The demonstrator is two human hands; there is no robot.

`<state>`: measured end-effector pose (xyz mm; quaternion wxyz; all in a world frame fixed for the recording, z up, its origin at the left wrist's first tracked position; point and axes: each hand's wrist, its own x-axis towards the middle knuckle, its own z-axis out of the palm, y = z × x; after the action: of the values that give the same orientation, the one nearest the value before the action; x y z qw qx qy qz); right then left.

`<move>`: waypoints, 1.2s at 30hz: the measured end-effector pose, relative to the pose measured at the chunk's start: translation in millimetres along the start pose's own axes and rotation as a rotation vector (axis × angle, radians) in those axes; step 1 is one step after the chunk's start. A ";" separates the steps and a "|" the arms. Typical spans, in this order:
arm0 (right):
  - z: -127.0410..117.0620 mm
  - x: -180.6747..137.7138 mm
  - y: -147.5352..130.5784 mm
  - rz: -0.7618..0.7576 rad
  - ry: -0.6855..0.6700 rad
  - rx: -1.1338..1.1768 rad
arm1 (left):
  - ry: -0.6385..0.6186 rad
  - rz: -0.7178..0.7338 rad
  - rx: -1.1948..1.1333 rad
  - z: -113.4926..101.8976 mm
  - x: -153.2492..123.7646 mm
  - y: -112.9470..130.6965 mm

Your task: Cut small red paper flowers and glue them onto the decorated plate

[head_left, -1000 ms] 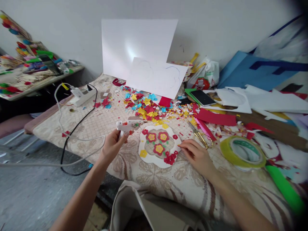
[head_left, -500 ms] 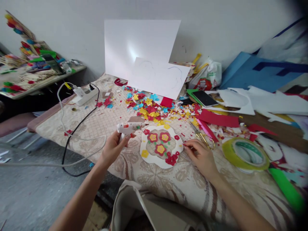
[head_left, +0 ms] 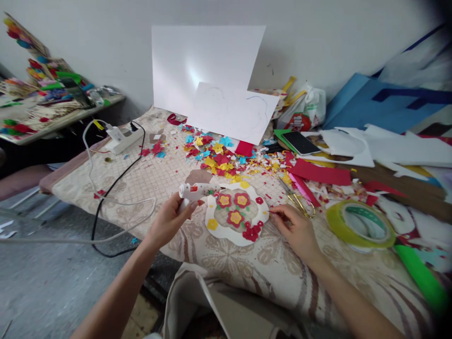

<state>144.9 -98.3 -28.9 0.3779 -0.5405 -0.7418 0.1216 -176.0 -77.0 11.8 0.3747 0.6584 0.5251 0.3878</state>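
Note:
My left hand [head_left: 171, 217] is wrapped round the handle of a white glue gun [head_left: 197, 190], its nozzle pointing right over the left rim of a white paper cutout [head_left: 230, 238]. Red, yellow and green flower shapes decorate this scalloped cutout, with a red cluster [head_left: 253, 231] at its lower right. At the cutout's right edge, my right hand [head_left: 292, 230] is closed in a pinch. Whatever sits between those fingertips is too small to make out. Gold-handled scissors [head_left: 302, 205] lie just beyond the right hand.
Colourful paper scraps [head_left: 219, 157] spread behind the cutout. A yellow tape roll [head_left: 360, 226], a phone [head_left: 301, 142] and a red strip [head_left: 321, 173] lie at right. Cables run from a power strip [head_left: 125, 141] at left. A large white board [head_left: 208, 66] leans on the wall.
My left hand has moved the glue gun a little to the right, bringing its nozzle over the cutout's left part. My right hand has barely moved.

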 end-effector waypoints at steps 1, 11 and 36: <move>-0.5 0.2 -1.9 -0.009 0.003 0.005 | -0.008 -0.003 0.005 0.0 -0.9 0.6; 8.0 -4.1 -28.0 -0.314 -0.248 0.113 | -0.039 -0.054 0.022 4.3 -6.0 1.0; -8.3 -25.6 -23.9 -0.369 -0.262 0.002 | -0.031 -0.057 0.073 8.4 -9.1 1.6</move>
<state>137.0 -132.3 -20.1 0.2950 -0.3747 -0.8707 0.1202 -169.2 -86.9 8.7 0.3693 0.6623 0.5517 0.3472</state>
